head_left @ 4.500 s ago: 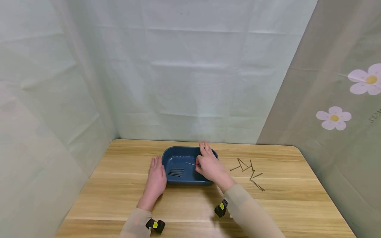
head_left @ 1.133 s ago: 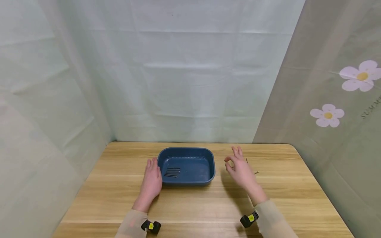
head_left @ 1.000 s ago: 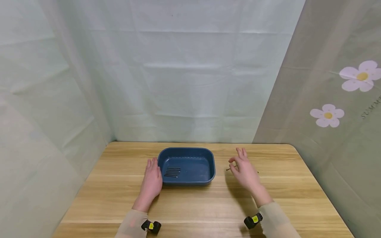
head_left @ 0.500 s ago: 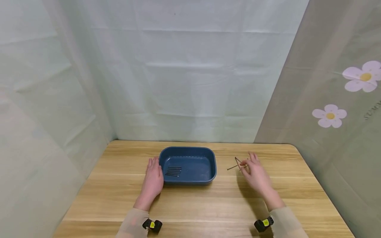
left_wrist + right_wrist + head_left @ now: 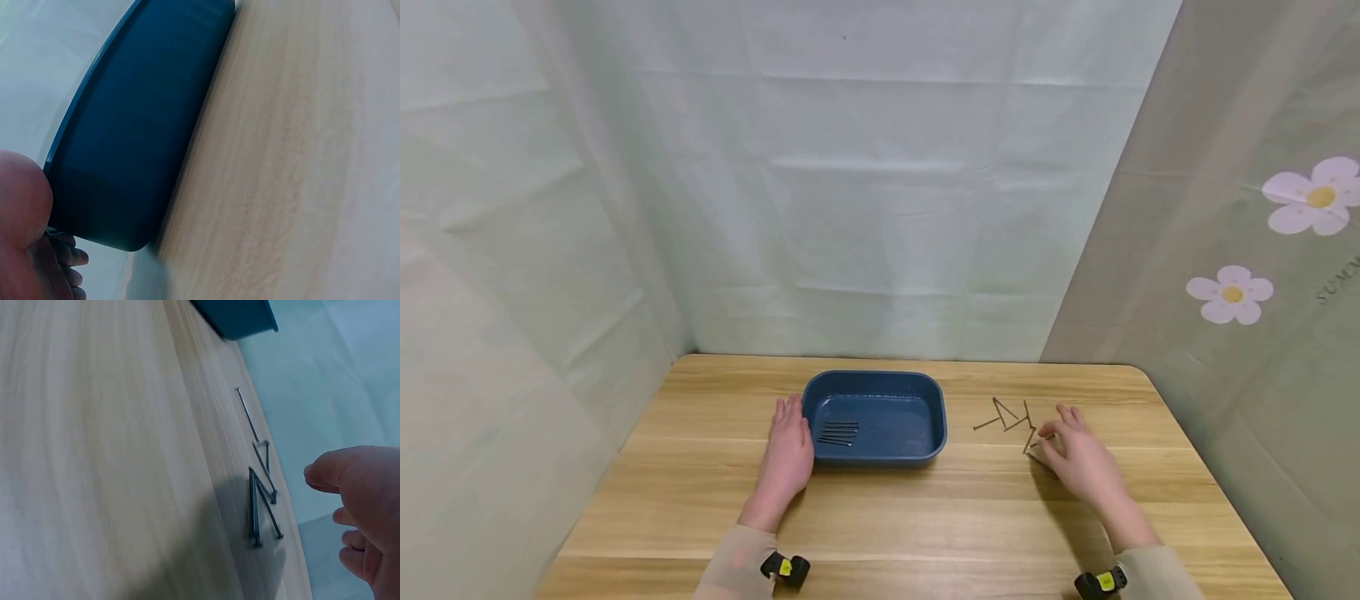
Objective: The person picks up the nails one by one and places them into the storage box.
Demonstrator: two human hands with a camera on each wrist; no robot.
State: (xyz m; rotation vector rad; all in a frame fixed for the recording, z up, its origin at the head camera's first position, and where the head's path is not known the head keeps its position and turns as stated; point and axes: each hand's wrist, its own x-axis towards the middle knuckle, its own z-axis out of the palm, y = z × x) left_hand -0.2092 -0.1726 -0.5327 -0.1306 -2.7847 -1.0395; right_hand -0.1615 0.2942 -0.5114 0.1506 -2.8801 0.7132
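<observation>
A blue rectangular tray (image 5: 880, 460) stands on the table, with several dark nails (image 5: 837, 433) lying side by side in its left part. My left hand (image 5: 787, 450) rests with straight fingers along the tray's left wall; the left wrist view shows it against the tray's outer side (image 5: 134, 125). To the right of the tray, several loose nails (image 5: 1013, 422) lie scattered, some crossing each other. Over the right end of these nails hovers my right hand (image 5: 1082, 458), thumb and forefinger bent toward each other and apart. Nothing is between them in the right wrist view, where nails (image 5: 253, 506) lie below.
The light wooden table (image 5: 880, 525) has rounded far corners. Pale cloth (image 5: 880, 208) hangs behind and at both sides, printed with white flowers (image 5: 1230, 294) on the right. A black wrist camera (image 5: 786, 569) sits on each sleeve.
At first my right hand held a nail over the tray. It has since come away without it and moved right across the scattered nails. My left hand has stayed at the tray.
</observation>
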